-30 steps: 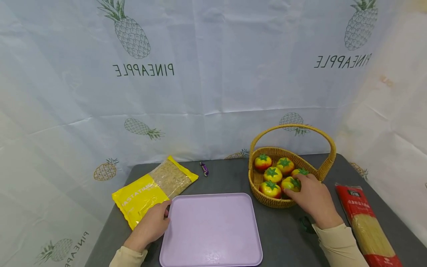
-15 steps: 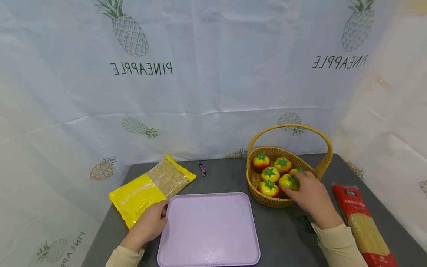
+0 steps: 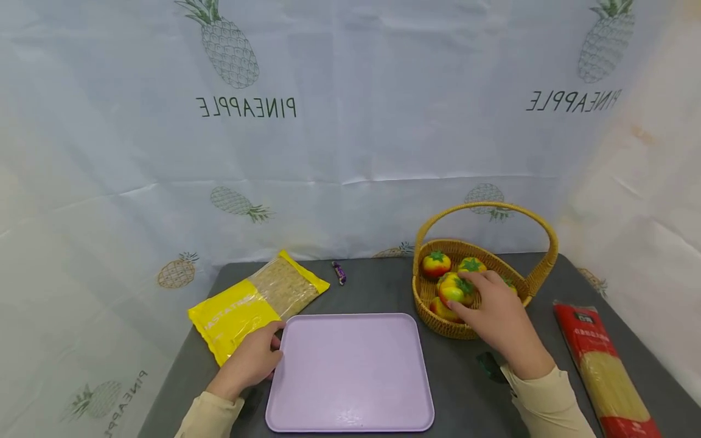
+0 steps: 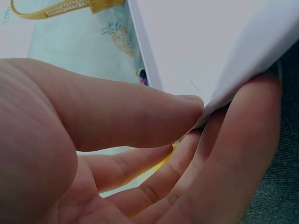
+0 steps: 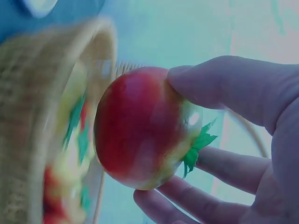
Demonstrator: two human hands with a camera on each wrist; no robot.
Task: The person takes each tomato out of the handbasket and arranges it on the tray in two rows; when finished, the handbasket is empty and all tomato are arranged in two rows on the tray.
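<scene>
My right hand (image 3: 506, 319) pinches a red-and-yellow tomato (image 3: 456, 288) with a green leafy top, between thumb and fingers. In the right wrist view, that tomato (image 5: 140, 128) is lifted above the others, beside the basket's rim. Several more tomatoes (image 3: 436, 264) lie in the wicker basket (image 3: 451, 330), partly hidden by the hand and the held one. At the left, my left hand (image 3: 254, 359) grips the left edge of a light purple tray (image 3: 350, 374). The left wrist view shows the thumb over the tray's edge (image 4: 205, 109) and fingers beneath it.
A yellow pasta bag (image 3: 235, 322) lies behind the left hand, with a small purple-wrapped candy (image 3: 339, 273) near the back edge. Right of the right arm is a red noodle packet (image 3: 608, 371). The basket's tall handle (image 3: 487, 205) arches over it. A dark green object (image 3: 491, 367) lies by the right wrist.
My right hand has lifted the tomato from the basket's front right and moved it left over the others. The left hand stays at the tray's edge. The head view has shifted slightly.
</scene>
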